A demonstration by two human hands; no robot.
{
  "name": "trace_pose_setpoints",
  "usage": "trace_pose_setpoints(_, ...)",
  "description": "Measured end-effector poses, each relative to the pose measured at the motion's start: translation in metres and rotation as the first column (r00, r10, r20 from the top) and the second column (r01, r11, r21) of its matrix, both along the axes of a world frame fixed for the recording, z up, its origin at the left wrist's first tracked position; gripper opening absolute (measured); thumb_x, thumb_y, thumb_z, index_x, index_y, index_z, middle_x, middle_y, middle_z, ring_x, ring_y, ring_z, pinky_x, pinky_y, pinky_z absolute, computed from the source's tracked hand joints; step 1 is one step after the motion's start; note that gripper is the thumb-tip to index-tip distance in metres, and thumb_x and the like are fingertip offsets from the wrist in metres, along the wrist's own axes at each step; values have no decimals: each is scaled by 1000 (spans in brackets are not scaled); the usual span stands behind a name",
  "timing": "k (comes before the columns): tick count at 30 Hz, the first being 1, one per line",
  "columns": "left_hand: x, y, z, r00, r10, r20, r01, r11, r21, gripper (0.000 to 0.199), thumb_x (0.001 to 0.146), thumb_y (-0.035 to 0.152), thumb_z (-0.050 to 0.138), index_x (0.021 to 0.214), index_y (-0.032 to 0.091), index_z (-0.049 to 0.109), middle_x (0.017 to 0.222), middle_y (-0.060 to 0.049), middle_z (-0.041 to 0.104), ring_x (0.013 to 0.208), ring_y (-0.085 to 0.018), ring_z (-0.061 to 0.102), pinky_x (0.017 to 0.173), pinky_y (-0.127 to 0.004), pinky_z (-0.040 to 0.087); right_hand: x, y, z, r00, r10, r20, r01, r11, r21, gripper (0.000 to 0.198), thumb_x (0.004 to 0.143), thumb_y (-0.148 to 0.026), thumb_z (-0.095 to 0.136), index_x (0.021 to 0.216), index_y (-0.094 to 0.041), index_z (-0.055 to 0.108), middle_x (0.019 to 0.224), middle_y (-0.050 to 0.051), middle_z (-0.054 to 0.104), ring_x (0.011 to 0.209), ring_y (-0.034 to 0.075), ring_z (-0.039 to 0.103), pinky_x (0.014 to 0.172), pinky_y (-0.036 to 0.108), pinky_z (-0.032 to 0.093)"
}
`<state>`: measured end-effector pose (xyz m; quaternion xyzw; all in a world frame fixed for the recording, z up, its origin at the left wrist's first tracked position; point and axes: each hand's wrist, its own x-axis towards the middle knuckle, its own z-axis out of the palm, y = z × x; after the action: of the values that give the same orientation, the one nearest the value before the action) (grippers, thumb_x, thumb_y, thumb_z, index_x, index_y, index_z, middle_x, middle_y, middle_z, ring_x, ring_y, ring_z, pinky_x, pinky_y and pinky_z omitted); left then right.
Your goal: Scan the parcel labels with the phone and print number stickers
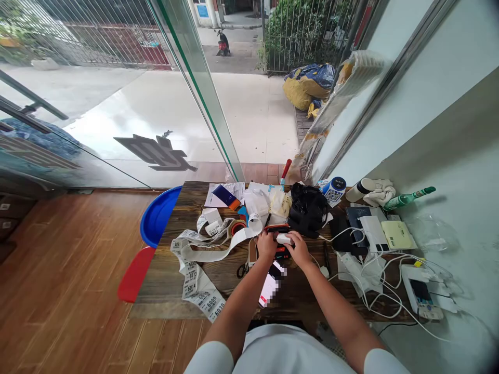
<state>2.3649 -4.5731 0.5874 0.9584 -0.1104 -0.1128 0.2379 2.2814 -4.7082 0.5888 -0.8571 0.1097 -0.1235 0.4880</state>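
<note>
My left hand (266, 244) and my right hand (298, 248) meet over the middle of a dark wooden table (167, 280). Between them sits a small black and orange device (277, 228); my right hand grips a small white object (284, 238) on top of it, and my left hand holds the device's left side. A long strip of numbered white labels (202, 249) curls across the table to the left of my hands. Scissors (244, 268) lie just left of my left forearm.
A black bag (307, 209) stands behind the hands. Chargers, white cables (382, 270) and phones crowd the table's right end, by the wall. A blue basin (158, 215) and a red stool (134, 275) are at the left. A glass door (117, 114) lies beyond.
</note>
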Motion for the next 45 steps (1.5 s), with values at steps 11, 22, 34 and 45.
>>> trace_pose_setpoints(11, -6, 4, -3, 992, -108, 59, 105, 993, 54, 33, 94, 31, 38, 107, 22, 68, 101, -12, 70, 105, -30, 54, 92, -46, 32, -8, 5, -1, 992, -125, 12, 125, 992, -6, 26, 83, -28, 62, 107, -21, 64, 115, 13, 61, 111, 29, 59, 98, 47, 47)
trace_pose_setpoints(22, -9, 18, -1, 991, -125, 44, 126, 992, -22, 37, 91, 21, 41, 120, 23, 64, 112, -10, 62, 95, -22, 59, 83, -32, 41, 9, 9, -2, 999, 32, 3, -32, 999, -10, 25, 81, -21, 62, 105, -22, 67, 120, 11, 62, 114, 27, 59, 100, 43, 46)
trace_pose_setpoints(34, -4, 24, -7, 996, -51, 77, 67, 974, -218, 35, 93, 24, 38, 106, 18, 70, 110, -11, 63, 104, -22, 57, 94, -34, 45, 23, 12, -11, 993, 101, -56, -108, 983, -147, 27, 80, -13, 60, 103, -26, 69, 106, 8, 69, 116, 31, 52, 103, 52, 41)
trace_pose_setpoints(45, -1, 32, -7, 975, -197, 101, 217, 941, -259, 34, 91, 18, 43, 116, 21, 66, 120, -8, 65, 116, -24, 54, 100, -40, 45, 14, 14, -14, 998, 59, -6, -58, 959, -276, 26, 93, -16, 47, 102, -20, 72, 105, 11, 65, 103, 28, 52, 94, 45, 48)
